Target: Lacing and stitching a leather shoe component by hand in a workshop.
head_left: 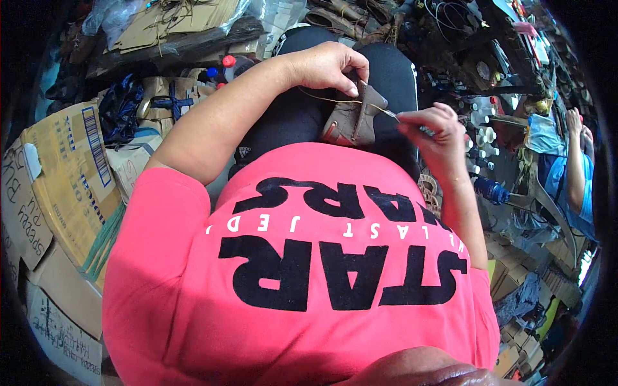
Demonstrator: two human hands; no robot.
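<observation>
A brown and grey leather shoe upper (353, 121) rests on my dark-trousered lap, between my knees. My left hand (331, 67) is closed at its far edge, thumb and fingers pinching the leather. A tan thread (331, 99) runs across the upper from the left toward my right hand. On the right, my right hand (434, 125) is closed, pinching a thin, shiny needle (391, 115) just beside the leather. The fingers partly hide the needle's far end. Stitches show along the seam of the upper.
Cardboard boxes (71, 183) stand close on my left. Several small bottles (481, 135) are at the right, near a dark blue bottle (492, 191). Brown shoes (335, 22) lie beyond my knees. Another person in a blue shirt (573, 183) is at the far right.
</observation>
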